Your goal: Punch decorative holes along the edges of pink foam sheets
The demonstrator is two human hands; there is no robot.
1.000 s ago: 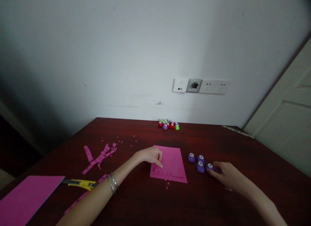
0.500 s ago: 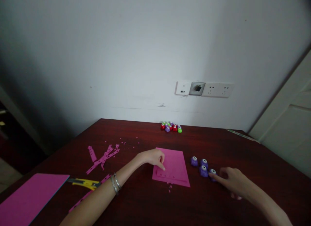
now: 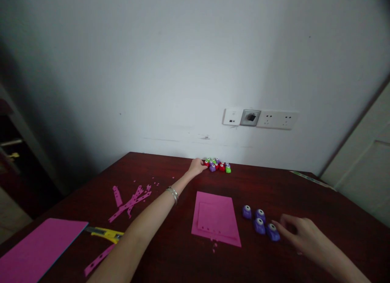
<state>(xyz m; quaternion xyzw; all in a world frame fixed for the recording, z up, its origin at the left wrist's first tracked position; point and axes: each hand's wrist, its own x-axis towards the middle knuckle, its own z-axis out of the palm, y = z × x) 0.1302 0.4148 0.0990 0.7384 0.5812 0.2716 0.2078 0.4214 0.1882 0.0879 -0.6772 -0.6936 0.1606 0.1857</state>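
Observation:
At the back of the desk my left hand point(image 3: 197, 167) has its fingertips closed about a red craft paper punch point(image 3: 206, 163), at the left end of a cluster of red, green and purple punches. My right hand point(image 3: 300, 234) lies at the right with thumb and fingers apart, its fingertip at the edge of a purple paper punch point(image 3: 273, 232). Several purple punches stand together there. Between the hands lies a pink sheet point(image 3: 211, 197) with a smaller pink piece point(image 3: 216, 216) on it, which has a row of small holes along its near edge.
A yellow utility knife point(image 3: 107, 234) lies left of my forearm, next to a pink sheet stack point(image 3: 45, 246). Punched pink strips point(image 3: 131, 201) and tiny scraps are scattered at the left. A ruler-like strip point(image 3: 312, 180) lies at the back right. Wall sockets point(image 3: 278, 119) sit above the desk.
My left hand has left the pink sheet and reached forward to the red punch. My right hand has stayed by the nearest purple punch, its fingers shifting slightly. The view has tilted a little.

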